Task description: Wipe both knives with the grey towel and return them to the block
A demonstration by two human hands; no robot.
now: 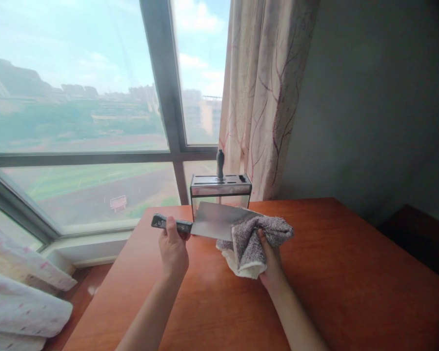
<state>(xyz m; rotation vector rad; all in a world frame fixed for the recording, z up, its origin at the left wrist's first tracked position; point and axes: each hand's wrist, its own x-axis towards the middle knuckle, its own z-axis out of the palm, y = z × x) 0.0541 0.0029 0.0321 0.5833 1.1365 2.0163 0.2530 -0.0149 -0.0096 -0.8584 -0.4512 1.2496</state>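
Note:
My left hand [173, 248] is closed round the dark handle of a kitchen knife [215, 219], thumb on top. The wide, flat metal blade points to the right, held above the table. Around the blade's far end is a grey-brown fluffy cloth [250, 239] with a pale underside, which covers the tip. My right hand [272, 258] grips this cloth from below and the right, its thumb showing over the fabric; the other fingers are mostly hidden. Just behind the blade stands a knife block [221, 184] with slots in its top and one grey-handled tool upright in it.
A reddish-brown wooden table [351, 273] spreads beneath my hands. Behind it are a large window [76, 122] with a grey frame and a patterned curtain [267, 87]. Another curtain [22, 302] hangs at the lower left. A dark wall [369, 107] stands at the right.

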